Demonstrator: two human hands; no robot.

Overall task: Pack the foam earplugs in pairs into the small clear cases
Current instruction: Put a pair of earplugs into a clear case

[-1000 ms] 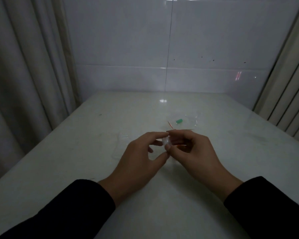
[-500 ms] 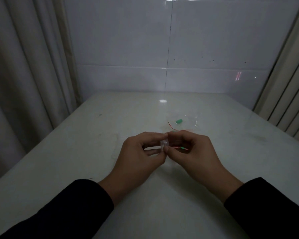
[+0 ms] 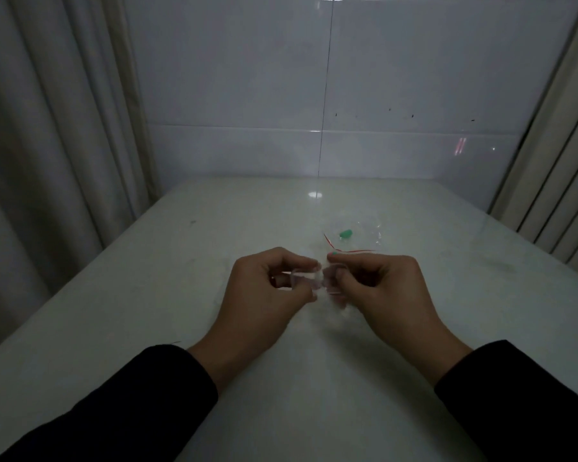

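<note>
Two halves now where a second ago we saw one small lump pinched between the fingertips: the small clear plastic case point(image 3: 309, 279) has swung open, its two transparent shells spread side by side between the hands. We read that as the case ready for loading, nothing packed in it yet as far as we can tell.

Our left hand point(image 3: 267, 295) curls thumb and forefinger round the left shell. Our right hand point(image 3: 377, 288) pinches the right shell, and a green foam earplug tip point(image 3: 334, 253) peeks out above its forefinger, so it seems to carry one plug too.

Further back on the pale glossy surface point(image 3: 147, 311) lies a second green foam earplug point(image 3: 346, 233), beside a thin red cord point(image 3: 329, 241) and a crumpled clear plastic bag point(image 3: 371, 233), apart from both hands.
</note>
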